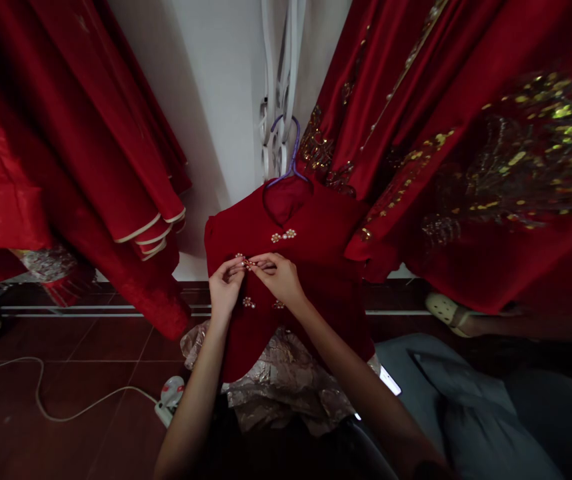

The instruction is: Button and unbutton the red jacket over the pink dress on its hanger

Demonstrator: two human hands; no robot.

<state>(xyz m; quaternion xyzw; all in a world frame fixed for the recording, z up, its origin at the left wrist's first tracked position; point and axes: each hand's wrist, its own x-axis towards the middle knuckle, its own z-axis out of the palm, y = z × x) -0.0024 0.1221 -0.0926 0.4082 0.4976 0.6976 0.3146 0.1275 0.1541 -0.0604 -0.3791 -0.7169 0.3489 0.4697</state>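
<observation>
A red garment [326, 287] with a rounded neckline hangs in front of me on a purple hanger [295, 153]. Across its front sit beaded flower clasps; the top clasp [284, 236] is joined, and a lower one [249, 303] lies below my hands. My left hand [226, 285] pinches a small beaded clasp piece at the middle row. From the other side, my right hand [280, 277] meets it, thumb and fingertips closed on the same clasp. The fingers partly hide the piece. Shiny pinkish fabric [291, 380] shows under the garment's hem.
Red garments [91, 133] hang at left, and sequined red ones [516, 153] at right. A white cord [41, 393] runs over the tiled floor to a power strip [164, 412]. At right are a person's clog-covered foot [449, 313] and a lit phone [390, 381].
</observation>
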